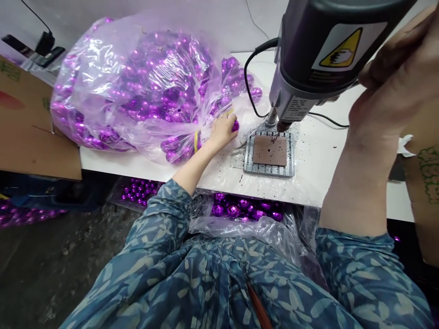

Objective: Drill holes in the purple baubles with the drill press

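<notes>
My left hand (222,130) reaches to the mouth of a big clear plastic bag (144,87) full of shiny purple balls, and its fingers are closed round one purple ball (235,125). My right hand (394,77) is raised close to the camera, gripping the lever side of a grey bench drill press (322,50). The drill bit (270,119) hangs just above a brown pad on a metal grid plate (270,153) on the white table (318,160).
A black cable (250,91) loops behind the press. Dark shavings litter the table around the plate. A second bag of purple faceted balls (240,211) lies on my lap under the table edge. A cardboard box (27,123) stands at left, with more balls on the floor.
</notes>
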The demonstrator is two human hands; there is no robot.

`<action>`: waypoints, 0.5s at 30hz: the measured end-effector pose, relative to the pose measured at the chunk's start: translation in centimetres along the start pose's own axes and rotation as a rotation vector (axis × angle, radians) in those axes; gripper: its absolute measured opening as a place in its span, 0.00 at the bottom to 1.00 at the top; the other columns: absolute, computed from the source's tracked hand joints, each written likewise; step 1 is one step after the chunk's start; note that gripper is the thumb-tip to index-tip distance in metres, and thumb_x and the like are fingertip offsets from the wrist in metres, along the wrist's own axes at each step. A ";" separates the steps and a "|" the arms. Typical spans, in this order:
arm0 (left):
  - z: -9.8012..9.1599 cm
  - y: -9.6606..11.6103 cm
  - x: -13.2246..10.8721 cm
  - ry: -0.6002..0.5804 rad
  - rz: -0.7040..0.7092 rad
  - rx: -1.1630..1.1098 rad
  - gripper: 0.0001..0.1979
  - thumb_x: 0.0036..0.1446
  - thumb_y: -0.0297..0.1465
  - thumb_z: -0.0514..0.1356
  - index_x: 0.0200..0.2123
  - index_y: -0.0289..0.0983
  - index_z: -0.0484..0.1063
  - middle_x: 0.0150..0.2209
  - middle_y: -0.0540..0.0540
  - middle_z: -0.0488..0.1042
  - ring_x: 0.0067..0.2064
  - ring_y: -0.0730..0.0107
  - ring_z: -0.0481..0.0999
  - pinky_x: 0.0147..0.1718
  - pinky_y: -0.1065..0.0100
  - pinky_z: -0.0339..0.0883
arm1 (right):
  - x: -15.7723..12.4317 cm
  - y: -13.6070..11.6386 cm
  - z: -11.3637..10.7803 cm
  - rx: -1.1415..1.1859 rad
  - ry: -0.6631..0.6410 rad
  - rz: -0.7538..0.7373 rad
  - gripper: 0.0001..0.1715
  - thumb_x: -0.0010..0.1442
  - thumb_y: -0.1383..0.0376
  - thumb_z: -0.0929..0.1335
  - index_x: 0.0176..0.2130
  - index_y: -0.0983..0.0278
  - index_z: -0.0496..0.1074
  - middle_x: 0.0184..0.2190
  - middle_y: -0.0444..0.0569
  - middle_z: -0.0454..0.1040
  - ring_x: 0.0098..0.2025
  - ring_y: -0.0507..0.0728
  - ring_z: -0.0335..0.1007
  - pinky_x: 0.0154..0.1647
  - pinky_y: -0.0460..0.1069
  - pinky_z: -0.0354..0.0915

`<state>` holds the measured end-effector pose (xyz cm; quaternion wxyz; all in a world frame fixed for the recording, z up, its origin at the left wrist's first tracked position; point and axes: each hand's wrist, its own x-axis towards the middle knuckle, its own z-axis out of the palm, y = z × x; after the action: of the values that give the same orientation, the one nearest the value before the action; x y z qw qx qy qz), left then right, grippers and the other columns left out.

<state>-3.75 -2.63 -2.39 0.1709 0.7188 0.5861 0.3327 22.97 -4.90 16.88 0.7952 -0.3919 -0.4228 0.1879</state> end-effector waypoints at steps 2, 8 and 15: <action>-0.5 1.0 -0.7 -0.017 -0.008 -0.279 0.17 0.63 0.34 0.72 0.54 0.41 0.78 0.48 0.39 0.82 0.54 0.50 0.82 0.57 0.47 0.77 | 0.3 0.6 0.1 0.040 -0.026 -0.047 0.28 0.56 0.46 0.71 0.25 0.59 0.54 0.14 0.38 0.46 0.15 0.47 0.51 0.23 0.51 0.36; 0.4 5.4 -3.2 -0.307 -0.390 -0.867 0.21 0.72 0.47 0.65 0.57 0.37 0.78 0.47 0.38 0.87 0.44 0.62 0.88 0.46 0.59 0.82 | 0.3 0.8 0.1 0.012 -0.043 -0.135 0.31 0.45 0.36 0.64 0.26 0.58 0.54 0.15 0.38 0.46 0.15 0.46 0.49 0.22 0.53 0.38; 2.0 8.6 -4.3 -0.241 -0.617 -0.992 0.15 0.68 0.43 0.72 0.45 0.37 0.81 0.32 0.51 0.84 0.26 0.81 0.79 0.28 0.77 0.65 | -0.4 0.1 0.7 -0.127 -0.074 -0.100 0.14 0.74 0.66 0.58 0.35 0.60 0.62 0.17 0.38 0.48 0.17 0.48 0.47 0.24 0.53 0.40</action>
<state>3.45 -8.67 0.46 0.6403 0.3823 0.5187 0.4180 22.16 -4.78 16.89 0.7610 -0.4127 -0.4820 0.1350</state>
